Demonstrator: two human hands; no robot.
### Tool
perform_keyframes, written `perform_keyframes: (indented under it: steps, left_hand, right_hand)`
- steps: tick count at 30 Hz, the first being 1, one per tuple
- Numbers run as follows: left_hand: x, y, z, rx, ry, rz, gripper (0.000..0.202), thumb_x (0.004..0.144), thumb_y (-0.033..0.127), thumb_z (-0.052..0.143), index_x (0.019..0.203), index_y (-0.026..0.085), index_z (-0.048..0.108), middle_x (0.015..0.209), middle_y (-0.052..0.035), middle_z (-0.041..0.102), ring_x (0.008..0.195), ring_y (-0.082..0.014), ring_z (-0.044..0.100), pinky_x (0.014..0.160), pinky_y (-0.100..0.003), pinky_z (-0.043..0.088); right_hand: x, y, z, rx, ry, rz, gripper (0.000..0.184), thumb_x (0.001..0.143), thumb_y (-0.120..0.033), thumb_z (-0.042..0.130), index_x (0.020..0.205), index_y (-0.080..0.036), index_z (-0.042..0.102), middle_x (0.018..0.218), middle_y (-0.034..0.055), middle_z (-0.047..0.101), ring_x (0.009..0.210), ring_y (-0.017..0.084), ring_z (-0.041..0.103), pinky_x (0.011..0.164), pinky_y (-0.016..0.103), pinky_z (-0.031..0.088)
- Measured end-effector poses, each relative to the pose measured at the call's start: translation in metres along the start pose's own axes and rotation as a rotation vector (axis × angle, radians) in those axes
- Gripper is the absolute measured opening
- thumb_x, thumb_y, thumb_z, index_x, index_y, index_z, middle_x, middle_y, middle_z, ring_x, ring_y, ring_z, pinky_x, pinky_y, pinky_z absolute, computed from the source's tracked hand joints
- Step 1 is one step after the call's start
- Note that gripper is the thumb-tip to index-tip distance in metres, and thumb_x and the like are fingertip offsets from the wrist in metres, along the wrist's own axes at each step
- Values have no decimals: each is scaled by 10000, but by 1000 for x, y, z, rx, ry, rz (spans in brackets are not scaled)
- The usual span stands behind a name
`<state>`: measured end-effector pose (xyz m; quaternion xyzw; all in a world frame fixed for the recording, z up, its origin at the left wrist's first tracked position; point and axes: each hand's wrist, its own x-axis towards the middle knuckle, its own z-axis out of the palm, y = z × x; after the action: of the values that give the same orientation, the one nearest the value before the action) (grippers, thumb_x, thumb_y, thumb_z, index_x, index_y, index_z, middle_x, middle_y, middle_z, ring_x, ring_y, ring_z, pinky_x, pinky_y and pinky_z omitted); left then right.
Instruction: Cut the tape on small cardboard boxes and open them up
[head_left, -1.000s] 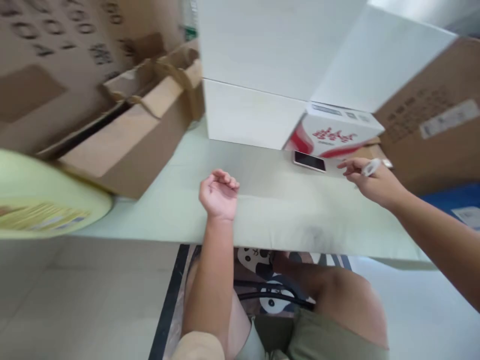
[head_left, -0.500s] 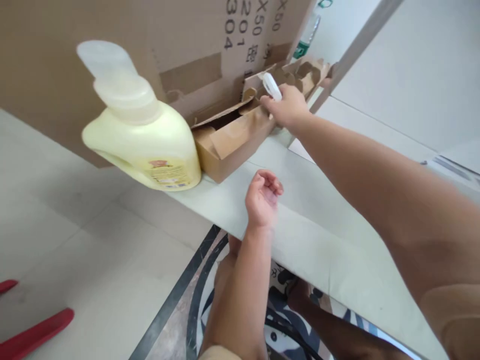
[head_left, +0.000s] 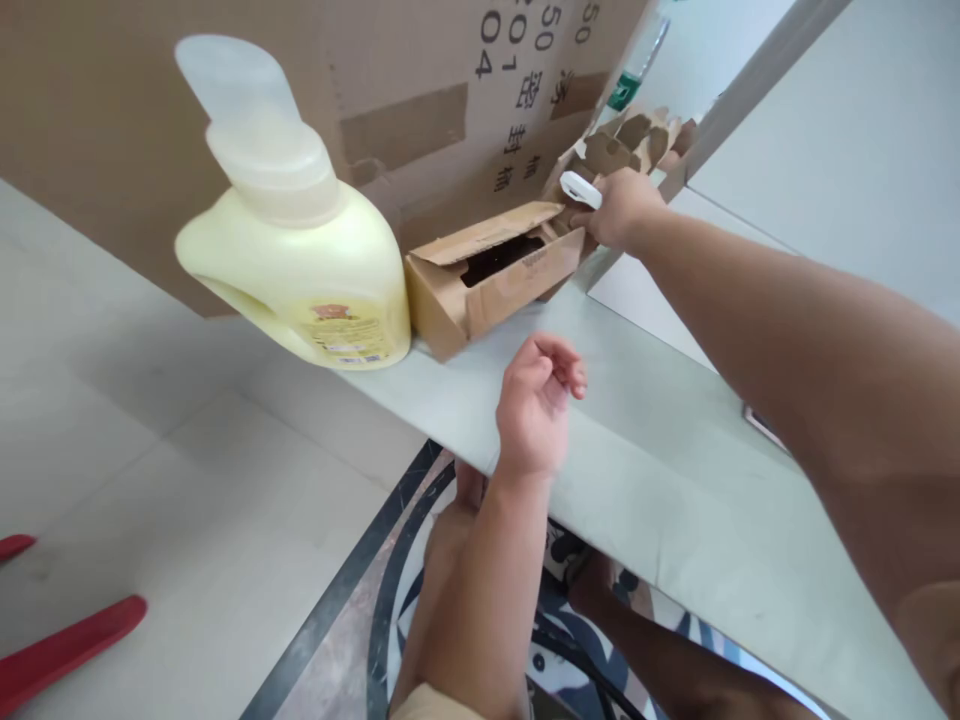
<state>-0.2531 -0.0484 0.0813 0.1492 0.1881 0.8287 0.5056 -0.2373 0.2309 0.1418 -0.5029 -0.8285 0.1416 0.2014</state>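
My right hand (head_left: 624, 208) is closed around a slim white plastic tool (head_left: 581, 189) with a rounded end, whose exact kind I cannot make out. Its fingertips reach the far end of a long, narrow cardboard box (head_left: 517, 285) and are partly hidden there. The box lies tilted on the pale ledge, its top flaps parted over a dark inside. Nearer to me, my left hand (head_left: 536, 400) hovers above the ledge, palm partly showing, fingers loosely curled with nothing in them. A pale yellow detergent bottle (head_left: 300, 270) with a translucent cap stands beside the box's near end.
Behind the box rises a large printed carton (head_left: 405, 60). Torn cardboard (head_left: 630, 140) and a clear bottle with a green label (head_left: 626, 88) are at the far end. The pale ledge (head_left: 675, 500) runs along a white panel. Red prongs (head_left: 82, 640) show at lower left.
My right hand, with the white tool, has shifted slightly right in view. The narrow box has tipped, and its upper flap now leans over the opening. My left hand's fingers have curled a little more.
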Motion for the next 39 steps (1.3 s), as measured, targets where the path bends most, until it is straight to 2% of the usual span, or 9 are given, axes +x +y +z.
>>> perform_keyframes:
  steps: [3, 9, 15, 19, 23, 27, 32, 35, 39]
  left_hand:
    - [-17, 21, 19, 58, -48, 118, 238, 816, 426, 690, 729, 218, 616, 582, 11, 462, 562, -134, 456, 591, -314, 379]
    - [-27, 38, 36, 190, -64, 318, 321, 867, 433, 710, 663, 219, 583, 519, 26, 376, 482, -125, 399, 525, -310, 345]
    - [-12, 6, 27, 283, 72, 284, 274, 877, 357, 650, 654, 213, 583, 587, 10, 446, 557, -132, 455, 569, -294, 388]
    - [0, -27, 14, 551, 142, 388, 76, 854, 304, 680, 842, 238, 715, 922, -22, 685, 932, -186, 630, 860, -305, 499]
    - [4, -64, 12, 720, -175, 153, 218, 869, 390, 676, 1007, 265, 788, 1213, -61, 746, 1242, -278, 628, 1095, -400, 475]
    - [-3, -91, 20, 798, -366, 22, 178, 826, 360, 677, 886, 248, 801, 1279, -96, 728, 1310, -328, 618, 1174, -451, 451]
    - [-3, -105, 24, 766, -258, 125, 247, 705, 286, 648, 903, 218, 779, 1227, -98, 725, 1326, -337, 610, 1183, -423, 457]
    - [1, -109, 25, 772, -244, 118, 302, 721, 322, 683, 991, 219, 772, 1221, -92, 710, 1335, -325, 600, 1182, -401, 456]
    - [6, -106, 17, 871, -330, 155, 321, 835, 499, 703, 1011, 245, 787, 1257, -80, 694, 1335, -311, 586, 1171, -388, 460]
  right_hand:
    - [-31, 9, -29, -359, -47, 5, 352, 930, -341, 645, 633, -169, 564, 837, 44, 682, 1126, 246, 732, 1017, 402, 538]
    - [-104, 59, -82, -388, -38, -75, 67, 829, -330, 760, 832, -270, 730, 807, 70, 724, 884, 303, 712, 891, 505, 589]
    - [-238, 124, -137, -329, 81, -252, 157, 825, -272, 608, 890, -282, 751, 1033, 109, 781, 957, 331, 757, 819, 510, 602]
    - [-334, 164, -157, -220, 178, -338, 244, 811, -225, 663, 980, -377, 753, 1139, 87, 781, 1003, 340, 766, 811, 538, 634]
    - [-391, 194, -145, -112, 333, -78, 295, 744, -163, 626, 919, -362, 754, 1170, 99, 732, 1016, 372, 754, 623, 498, 616]
    - [-405, 205, -131, -126, 311, -120, 418, 657, -124, 587, 944, -333, 809, 1069, 107, 685, 1014, 357, 739, 788, 533, 644]
    - [-384, 211, -158, -317, -60, -165, 713, 634, -95, 547, 1248, -380, 773, 1286, 35, 746, 925, 263, 755, 562, 340, 534]
    - [-365, 218, -172, -360, -87, -118, 917, 659, -105, 557, 1531, -385, 563, 1340, 26, 753, 909, 264, 760, 545, 328, 499]
    - [-344, 222, -165, -165, -27, -133, 953, 725, -115, 543, 1637, -355, 402, 1396, 38, 727, 1144, 308, 745, 852, 419, 629]
